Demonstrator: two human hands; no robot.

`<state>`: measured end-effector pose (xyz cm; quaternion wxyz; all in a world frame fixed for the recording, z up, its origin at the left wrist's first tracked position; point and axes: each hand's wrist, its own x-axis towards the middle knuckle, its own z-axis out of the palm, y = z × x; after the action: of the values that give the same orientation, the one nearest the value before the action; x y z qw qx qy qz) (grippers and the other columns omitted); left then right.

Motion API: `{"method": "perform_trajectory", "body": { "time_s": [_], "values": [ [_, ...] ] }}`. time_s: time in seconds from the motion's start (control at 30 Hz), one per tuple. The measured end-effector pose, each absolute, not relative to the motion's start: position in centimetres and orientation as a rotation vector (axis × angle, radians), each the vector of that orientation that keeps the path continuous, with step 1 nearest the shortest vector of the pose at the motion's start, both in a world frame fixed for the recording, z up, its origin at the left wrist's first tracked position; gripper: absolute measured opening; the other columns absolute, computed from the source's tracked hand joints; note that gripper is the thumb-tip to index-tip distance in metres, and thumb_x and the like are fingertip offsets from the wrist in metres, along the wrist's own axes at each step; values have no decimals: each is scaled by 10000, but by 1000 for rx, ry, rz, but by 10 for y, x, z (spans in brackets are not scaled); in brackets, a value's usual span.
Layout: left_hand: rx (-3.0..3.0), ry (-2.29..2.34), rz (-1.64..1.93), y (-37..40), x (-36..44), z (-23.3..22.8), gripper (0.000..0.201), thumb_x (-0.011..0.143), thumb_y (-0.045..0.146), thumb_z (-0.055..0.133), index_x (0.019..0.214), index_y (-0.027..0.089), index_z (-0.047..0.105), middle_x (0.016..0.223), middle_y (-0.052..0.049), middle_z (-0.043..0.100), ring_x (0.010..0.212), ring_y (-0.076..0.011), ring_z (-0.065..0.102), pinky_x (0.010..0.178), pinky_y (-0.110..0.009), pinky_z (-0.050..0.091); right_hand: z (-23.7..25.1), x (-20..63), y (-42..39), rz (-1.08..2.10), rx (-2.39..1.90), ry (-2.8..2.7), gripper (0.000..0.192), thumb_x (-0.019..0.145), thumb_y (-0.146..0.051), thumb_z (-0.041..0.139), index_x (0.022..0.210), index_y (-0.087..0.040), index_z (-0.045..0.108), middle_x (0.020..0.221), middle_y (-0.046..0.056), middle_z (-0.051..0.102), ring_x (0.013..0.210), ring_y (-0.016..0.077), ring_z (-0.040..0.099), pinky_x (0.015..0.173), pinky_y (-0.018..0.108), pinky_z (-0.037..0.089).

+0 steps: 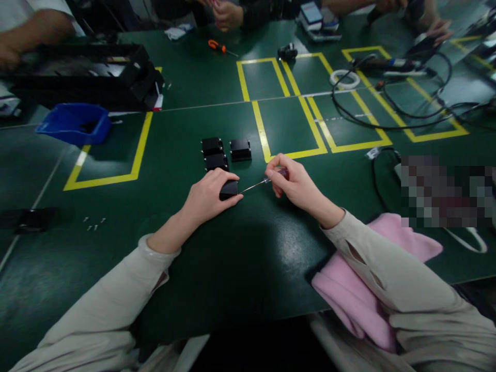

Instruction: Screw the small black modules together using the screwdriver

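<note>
My left hand grips a small black block and holds it down on the green table. In my right hand is a screwdriver, its handle pinched by thumb and fingers. The thin shaft points left, and its tip meets the right end of the block near my left thumb. Just beyond my left hand lie two similar black blocks, one in front of the other. A third black block sits to their right. Small shiny screw ends show at their corners.
Several loose screws lie left of my forearm. A blue bin and a long black housing stand at the left back. An orange screwdriver, cables and a white ring lie farther off. Pink cloth rests under my right sleeve. Co-workers' hands show across the table.
</note>
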<state>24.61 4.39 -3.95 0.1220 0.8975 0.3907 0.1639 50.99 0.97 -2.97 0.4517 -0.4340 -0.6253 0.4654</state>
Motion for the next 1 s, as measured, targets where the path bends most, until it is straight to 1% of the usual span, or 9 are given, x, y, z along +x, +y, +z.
{"method": "perform_trajectory", "body": {
  "time_s": [0.2, 0.43, 0.53, 0.67, 0.83, 0.9, 1.0],
  "values": [
    [2617, 1134, 488, 44, 246, -40, 369, 993, 465, 667, 1254, 205, 635, 1239, -123, 720, 1174, -319, 683, 956, -457, 580, -26, 509, 7, 1115, -1066, -1586, 253, 1052, -404, 656, 925, -248, 502, 552, -97, 511, 451, 103, 495, 489, 262, 362],
    [2604, 1136, 490, 43, 249, -40, 356, 989, 456, 676, 1253, 221, 636, 1239, -111, 720, 1172, -311, 681, 953, -445, 575, -22, 508, 6, 1080, -1092, -1581, 395, 1036, -581, 664, 890, -252, 503, 524, -95, 507, 431, 102, 473, 487, 272, 348],
    [2618, 1132, 489, 43, 251, -41, 360, 991, 454, 679, 1254, 212, 635, 1222, -115, 717, 1171, -311, 679, 960, -449, 575, -25, 507, 7, 1077, -1087, -1546, 432, 1025, -622, 660, 872, -254, 493, 504, -97, 491, 412, 103, 465, 467, 272, 344],
    [2635, 1132, 477, 43, 252, -42, 365, 991, 446, 687, 1259, 202, 637, 1215, -118, 712, 1165, -313, 678, 947, -444, 577, -30, 508, 10, 1079, -1068, -1518, 379, 1040, -561, 662, 903, -252, 490, 507, -107, 490, 415, 98, 484, 464, 254, 357],
    [2645, 1112, 498, 44, 252, -43, 366, 992, 435, 692, 1262, 194, 634, 1217, -118, 710, 1171, -313, 678, 947, -441, 579, -32, 508, 9, 1058, -1001, -1527, 252, 1049, -423, 663, 994, -242, 496, 607, -108, 515, 438, 83, 513, 459, 234, 350],
    [2641, 1113, 498, 44, 251, -44, 370, 991, 435, 695, 1263, 192, 633, 1215, -118, 708, 1167, -313, 679, 936, -439, 583, -29, 508, 8, 1035, -1017, -1560, 262, 1056, -430, 657, 972, -239, 498, 608, -102, 517, 449, 84, 511, 476, 239, 356],
    [2642, 1115, 507, 43, 251, -44, 369, 988, 435, 701, 1258, 192, 634, 1205, -114, 709, 1154, -310, 682, 924, -435, 585, -25, 508, 5, 996, -1059, -1627, 332, 1065, -497, 644, 916, -237, 502, 553, -95, 513, 443, 88, 473, 498, 252, 340]
  ]
}}
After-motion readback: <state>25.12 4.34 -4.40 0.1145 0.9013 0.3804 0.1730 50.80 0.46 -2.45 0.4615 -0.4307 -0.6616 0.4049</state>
